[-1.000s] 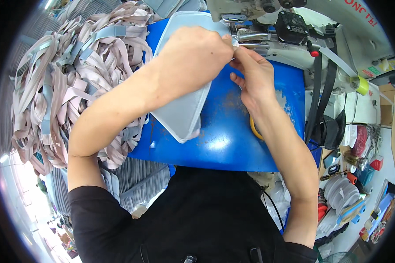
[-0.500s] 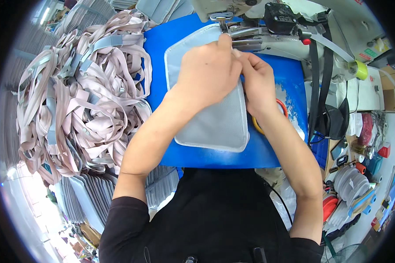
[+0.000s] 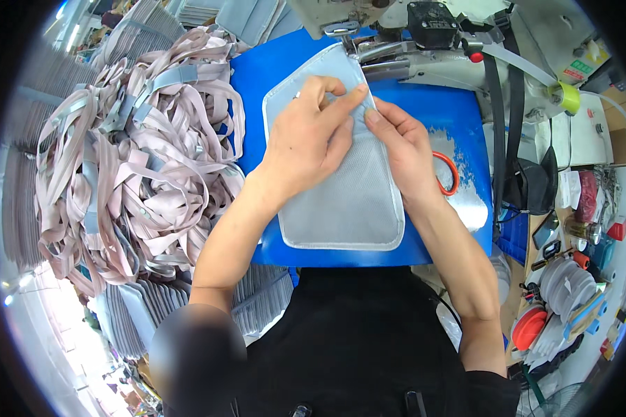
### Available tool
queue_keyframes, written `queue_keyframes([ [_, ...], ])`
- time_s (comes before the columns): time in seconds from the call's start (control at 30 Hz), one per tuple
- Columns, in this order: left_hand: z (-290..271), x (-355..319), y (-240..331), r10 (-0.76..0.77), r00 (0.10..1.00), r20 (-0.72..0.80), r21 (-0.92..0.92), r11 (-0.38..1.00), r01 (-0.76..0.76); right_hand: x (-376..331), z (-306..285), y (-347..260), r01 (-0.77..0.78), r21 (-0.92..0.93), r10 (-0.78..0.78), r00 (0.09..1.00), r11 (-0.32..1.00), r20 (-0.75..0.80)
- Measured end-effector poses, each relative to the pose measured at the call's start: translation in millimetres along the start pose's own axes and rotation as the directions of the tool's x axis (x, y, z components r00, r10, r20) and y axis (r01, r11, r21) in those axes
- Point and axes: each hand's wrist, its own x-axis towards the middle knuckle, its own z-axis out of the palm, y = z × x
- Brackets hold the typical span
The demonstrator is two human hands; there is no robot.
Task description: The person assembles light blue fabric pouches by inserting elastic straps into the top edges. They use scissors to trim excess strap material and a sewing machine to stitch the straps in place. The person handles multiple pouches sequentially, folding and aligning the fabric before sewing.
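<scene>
A light grey mesh fabric panel (image 3: 344, 212) with a bound edge lies on the blue work surface (image 3: 257, 62), its far corner by the presser foot of a sewing machine (image 3: 344, 29). My left hand (image 3: 309, 135) rests on top of the panel, fingers apart, with the index finger stretched toward the right edge. At that right edge my right hand (image 3: 405, 142) pinches the binding between thumb and fingers. To the right of this hand sits a red ring handle (image 3: 446, 174), probably of scissors; the rest is hidden.
Tangled pale pink straps (image 3: 153, 167) with grey pieces are heaped at the left. Stacked grey panels (image 3: 132, 316) stand below them, more at the back (image 3: 250, 17). Black straps (image 3: 515, 118) hang at the right, beside a yellow tape roll (image 3: 565, 97).
Both hands have drawn back toward me from the machine's presser foot. My left fingers have spread out. The panel sits slightly nearer and further right, and the yellow handle ring is now hidden.
</scene>
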Motion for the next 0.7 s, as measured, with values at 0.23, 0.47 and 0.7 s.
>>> queue_keyframes([
  [0.23, 2, 21, -14, 0.031, 0.998, -0.045, -0.036, 0.999, -0.032, 18, -13, 7, -0.006, 0.061, 0.002, 0.998, 0.998, 0.068],
  [0.47, 7, 0, -30, 0.133, 0.981, -0.139, 0.027, 0.991, -0.131, 14, -5, -2, 0.006, 0.033, -0.009, 0.997, 0.999, 0.075],
  [0.7, 2, 14, -20, 0.084, 0.996, 0.002, 0.114, 0.990, -0.083, 11, -4, -4, 0.012, 0.033, -0.017, 0.991, 0.999, 0.136],
])
